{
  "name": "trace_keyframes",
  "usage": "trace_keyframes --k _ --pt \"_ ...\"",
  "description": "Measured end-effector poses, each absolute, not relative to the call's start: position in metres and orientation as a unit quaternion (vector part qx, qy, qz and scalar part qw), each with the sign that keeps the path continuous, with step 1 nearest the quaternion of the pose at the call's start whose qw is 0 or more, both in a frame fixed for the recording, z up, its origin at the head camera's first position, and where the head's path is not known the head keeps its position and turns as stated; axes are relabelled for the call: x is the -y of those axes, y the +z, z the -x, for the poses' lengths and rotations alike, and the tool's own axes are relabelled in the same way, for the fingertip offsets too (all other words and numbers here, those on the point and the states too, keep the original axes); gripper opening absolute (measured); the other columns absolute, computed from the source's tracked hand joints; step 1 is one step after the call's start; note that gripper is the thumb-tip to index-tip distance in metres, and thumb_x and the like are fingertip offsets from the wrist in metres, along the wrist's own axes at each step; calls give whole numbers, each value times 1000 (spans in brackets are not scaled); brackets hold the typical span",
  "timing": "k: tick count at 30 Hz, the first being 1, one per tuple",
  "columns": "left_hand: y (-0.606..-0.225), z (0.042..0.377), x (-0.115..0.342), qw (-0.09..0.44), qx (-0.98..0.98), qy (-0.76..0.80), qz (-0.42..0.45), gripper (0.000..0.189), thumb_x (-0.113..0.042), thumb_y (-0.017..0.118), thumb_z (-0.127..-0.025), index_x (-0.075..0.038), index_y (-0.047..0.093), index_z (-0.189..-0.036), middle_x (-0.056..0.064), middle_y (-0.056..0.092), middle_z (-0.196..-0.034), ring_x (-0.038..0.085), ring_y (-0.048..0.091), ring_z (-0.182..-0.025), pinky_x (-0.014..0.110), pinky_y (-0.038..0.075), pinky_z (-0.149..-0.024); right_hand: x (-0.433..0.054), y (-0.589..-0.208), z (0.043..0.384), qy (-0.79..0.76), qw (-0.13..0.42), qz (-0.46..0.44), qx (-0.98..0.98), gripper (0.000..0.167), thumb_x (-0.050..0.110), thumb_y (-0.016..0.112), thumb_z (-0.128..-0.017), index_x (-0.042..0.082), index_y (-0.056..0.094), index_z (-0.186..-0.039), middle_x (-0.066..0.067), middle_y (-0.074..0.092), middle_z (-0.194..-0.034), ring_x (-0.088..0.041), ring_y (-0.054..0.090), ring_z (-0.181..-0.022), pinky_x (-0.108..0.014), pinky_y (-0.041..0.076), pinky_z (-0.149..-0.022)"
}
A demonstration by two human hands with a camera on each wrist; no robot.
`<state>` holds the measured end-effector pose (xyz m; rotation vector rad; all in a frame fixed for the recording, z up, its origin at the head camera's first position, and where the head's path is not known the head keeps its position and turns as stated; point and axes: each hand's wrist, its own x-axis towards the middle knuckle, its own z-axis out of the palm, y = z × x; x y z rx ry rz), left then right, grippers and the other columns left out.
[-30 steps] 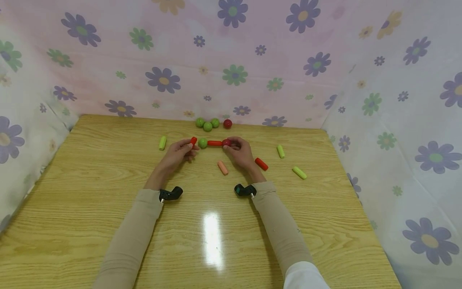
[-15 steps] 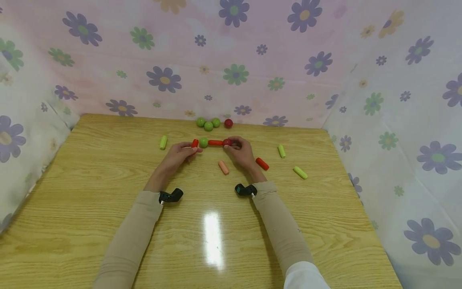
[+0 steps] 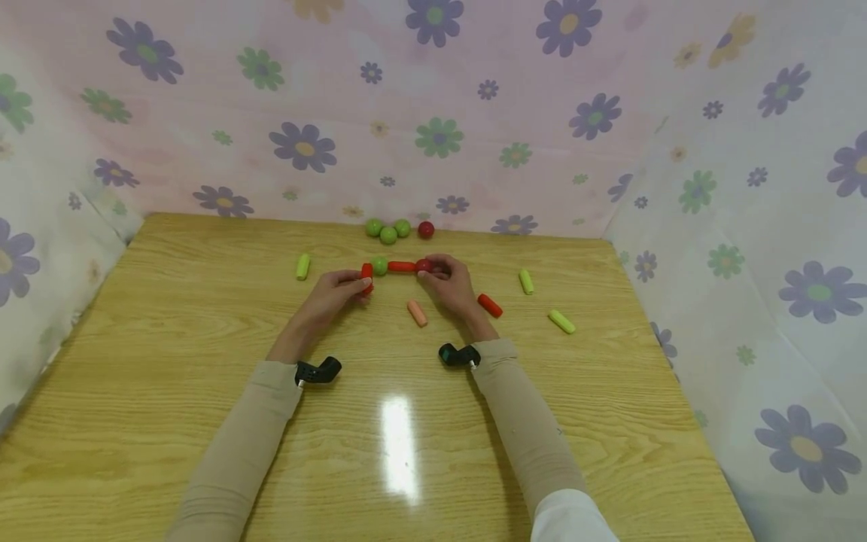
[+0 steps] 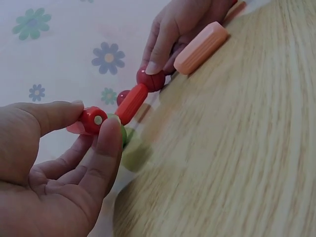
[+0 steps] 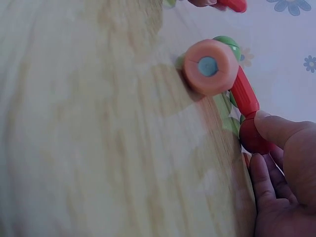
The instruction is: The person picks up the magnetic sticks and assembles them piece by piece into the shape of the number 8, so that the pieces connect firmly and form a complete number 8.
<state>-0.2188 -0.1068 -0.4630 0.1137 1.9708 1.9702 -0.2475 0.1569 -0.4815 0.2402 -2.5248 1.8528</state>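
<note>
My left hand pinches a red magnetic rod between thumb and fingers. In the left wrist view, a round silvery magnet shows in the end of this rod. Just right of it lies a joined row: a green ball, a second red rod and a dark red ball. The held rod is close beside the green ball, overlapping it in the left wrist view. At the row's other end my right hand grips the dark red ball with thumb and fingertips.
A pink rod lies between the forearms, and a red rod right of the right wrist. Yellow-green rods lie at both sides. Several green balls and another dark red ball stand by the flowered backdrop.
My left hand has shifted slightly, lowering its red rod toward me and turning it more lengthwise beside the green ball. The right hand and the joined row hold still.
</note>
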Motion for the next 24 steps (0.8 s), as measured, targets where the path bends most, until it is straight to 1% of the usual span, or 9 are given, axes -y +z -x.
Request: trace_keyframes --k 5,8,14,18,21,24 --pt "-465 219 107 188 -695 693 -32 47 -16 55 -106 14 46 -142 26 63 -125 9 71 -88 24 57 -86 -156 -481 248 588 -3 -71 806 36 8 70 -97 -2 62 -130 -20 63 -124 -28 61 -110 -34 52 -98" --pt "-467 220 106 192 -692 696 -31 46 -14 54 -107 15 47 -141 28 64 -124 8 72 -89 25 57 -86 -156 -481 248 591 -5 -71 803 36 8 70 -97 -3 62 -130 -20 63 -124 -28 61 -110 -35 52 -98" --pt "-465 220 102 203 -684 700 -31 42 -12 53 -107 15 49 -140 31 63 -127 11 73 -93 27 57 -88 -155 -483 249 592 -4 -71 803 36 10 71 -97 -2 63 -130 -20 63 -124 -27 61 -109 -31 52 -97" --pt "-464 221 101 213 -683 698 -29 42 -13 52 -108 14 50 -140 29 63 -128 14 73 -97 28 57 -90 -155 -479 248 594 -10 -75 801 37 9 70 -97 -5 62 -131 -24 63 -125 -31 61 -110 -33 52 -97" --pt "-463 222 100 219 -678 702 -25 41 -13 52 -108 14 51 -138 29 63 -127 13 73 -97 28 57 -90 -153 -466 242 598 -16 -80 797 38 5 69 -97 -9 60 -131 -28 62 -125 -36 60 -112 -35 52 -96" --pt "-463 223 100 223 -671 707 -21 40 -12 52 -108 15 52 -137 27 65 -125 12 73 -95 27 57 -90 -152 -454 235 596 -20 -80 799 38 2 67 -97 -12 59 -131 -30 61 -126 -37 60 -112 -32 53 -95"
